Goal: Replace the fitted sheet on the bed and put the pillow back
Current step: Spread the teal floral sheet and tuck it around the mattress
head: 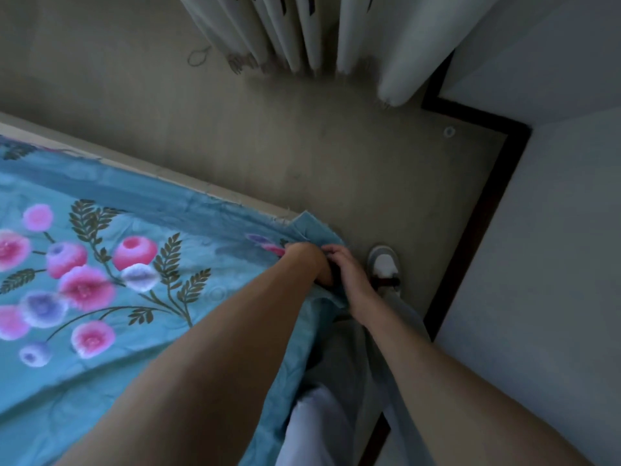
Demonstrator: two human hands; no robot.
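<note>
A teal sheet [141, 210] printed with pink and purple flowers lies spread over the bed, filling the left half of the head view. At the bed's near right corner both hands meet on the cloth. My left hand [311, 262] has its fingers curled into the sheet's corner. Right beside it, my right hand [347, 269] grips the hanging edge of the same corner. A folded flap of sheet [312, 227] sticks out past the corner. No pillow is in view.
The pale bed frame edge [188, 183] runs diagonally along the sheet. Beige floor [302, 146] lies beyond it. White curtains [302, 31] hang at the top. A white wall [554, 230] with dark skirting [484, 213] stands close on the right. My shoe [384, 264] is beside the corner.
</note>
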